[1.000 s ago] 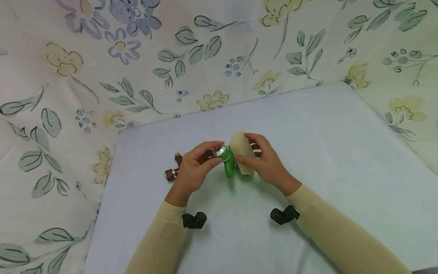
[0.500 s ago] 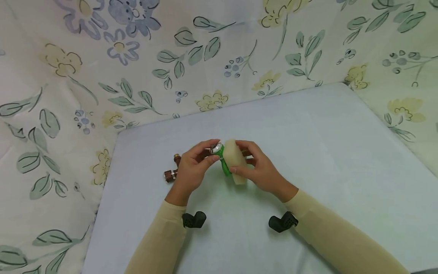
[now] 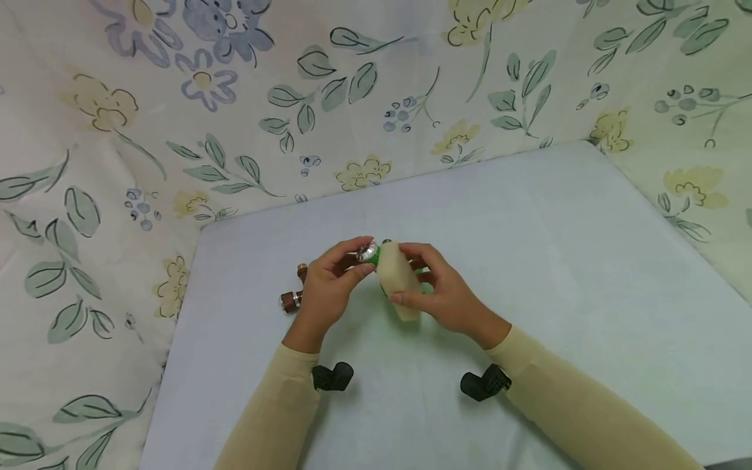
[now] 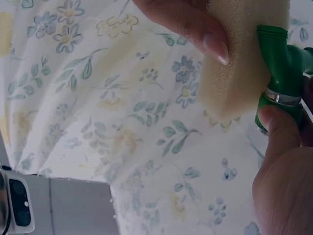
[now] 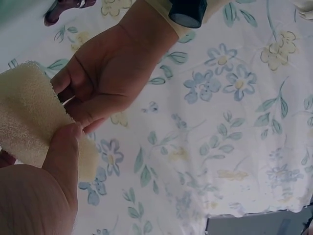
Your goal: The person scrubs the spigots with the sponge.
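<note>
My left hand (image 3: 326, 284) grips a green angle valve (image 4: 281, 66) by its knob end, which has a silver cap in the head view. A silver band rings its body, and a threaded outlet points up in the left wrist view. Between thumb and fingers my right hand (image 3: 449, 294) holds a thick cream sponge (image 3: 396, 277). The sponge lies against the valve's side and covers most of it in the head view. In the right wrist view the sponge (image 5: 36, 115) hides the valve, with the right thumb (image 5: 63, 156) across the sponge's near face.
A brown valve (image 3: 290, 300) with a ribbed knob lies on the white table (image 3: 558, 274), left of and partly behind the left hand. Floral cloth (image 3: 364, 98) rises behind the table and on both sides. A black camera (image 3: 486, 383) sits at the right wrist.
The right hand and sponge have moved left and slightly down over the green valve, hiding more of it. The left hand has turned the valve a little, shifting slightly left.
</note>
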`<state>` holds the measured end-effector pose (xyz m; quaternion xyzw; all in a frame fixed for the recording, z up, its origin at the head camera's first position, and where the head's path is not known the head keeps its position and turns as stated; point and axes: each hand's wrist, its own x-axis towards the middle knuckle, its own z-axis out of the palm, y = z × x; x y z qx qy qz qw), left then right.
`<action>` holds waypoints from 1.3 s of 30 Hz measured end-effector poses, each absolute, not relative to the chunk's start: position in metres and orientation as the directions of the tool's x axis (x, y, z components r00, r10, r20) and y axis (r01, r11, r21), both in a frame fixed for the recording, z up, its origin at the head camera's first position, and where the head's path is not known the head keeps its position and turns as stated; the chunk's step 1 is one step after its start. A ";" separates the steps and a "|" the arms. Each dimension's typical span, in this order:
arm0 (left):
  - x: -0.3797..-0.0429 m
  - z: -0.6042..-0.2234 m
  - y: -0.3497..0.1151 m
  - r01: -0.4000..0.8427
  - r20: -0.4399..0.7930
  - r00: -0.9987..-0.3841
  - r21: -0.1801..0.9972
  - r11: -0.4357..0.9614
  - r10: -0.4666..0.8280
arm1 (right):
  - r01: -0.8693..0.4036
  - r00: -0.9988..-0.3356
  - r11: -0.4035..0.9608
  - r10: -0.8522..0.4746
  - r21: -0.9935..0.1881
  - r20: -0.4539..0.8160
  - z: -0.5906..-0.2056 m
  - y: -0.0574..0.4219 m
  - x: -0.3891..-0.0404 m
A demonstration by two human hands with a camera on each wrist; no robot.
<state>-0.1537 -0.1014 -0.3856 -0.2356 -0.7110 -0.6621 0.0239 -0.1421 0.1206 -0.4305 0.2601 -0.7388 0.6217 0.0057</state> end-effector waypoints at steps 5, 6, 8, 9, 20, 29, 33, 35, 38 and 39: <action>-0.151 -0.382 -0.101 0.389 0.365 -0.869 0.921 0.003 0.333 | -0.385 -0.873 0.107 -0.364 -0.917 0.324 -0.431 0.125 -0.147; -0.150 -0.382 -0.101 0.391 0.368 -0.865 0.920 0.001 0.341 | -0.383 -0.876 0.114 -0.361 -0.917 0.321 -0.430 0.126 -0.148; -0.149 -0.381 -0.100 0.395 0.371 -0.858 0.919 -0.007 0.356 | -0.376 -0.883 0.130 -0.352 -0.917 0.312 -0.431 0.128 -0.149; -0.148 -0.381 -0.100 0.395 0.372 -0.854 0.919 -0.012 0.364 | -0.371 -0.886 0.138 -0.347 -0.918 0.307 -0.431 0.129 -0.150; -0.147 -0.383 -0.098 0.423 0.400 -0.825 0.906 -0.034 0.400 | -0.346 -0.912 0.207 -0.304 -0.915 0.276 -0.431 0.136 -0.153; -0.147 -0.383 -0.097 0.413 0.398 -0.822 0.909 -0.053 0.408 | -0.305 -0.927 0.197 -0.284 -0.932 0.243 -0.420 0.137 -0.149; -0.154 -0.396 -0.101 0.422 0.400 -0.832 0.906 -0.029 0.385 | -0.337 -0.910 0.199 -0.319 -0.920 0.265 -0.435 0.137 -0.153; -0.158 -0.403 -0.103 0.421 0.396 -0.838 0.907 -0.015 0.376 | -0.346 -0.905 0.188 -0.327 -0.919 0.273 -0.434 0.136 -0.151; -0.155 -0.396 -0.102 0.413 0.382 -0.850 0.911 0.008 0.363 | -0.349 -0.897 0.165 -0.344 -0.922 0.278 -0.434 0.132 -0.149; -0.154 -0.393 -0.101 0.407 0.375 -0.856 0.913 0.017 0.357 | -0.345 -0.895 0.158 -0.351 -0.925 0.274 -0.430 0.130 -0.146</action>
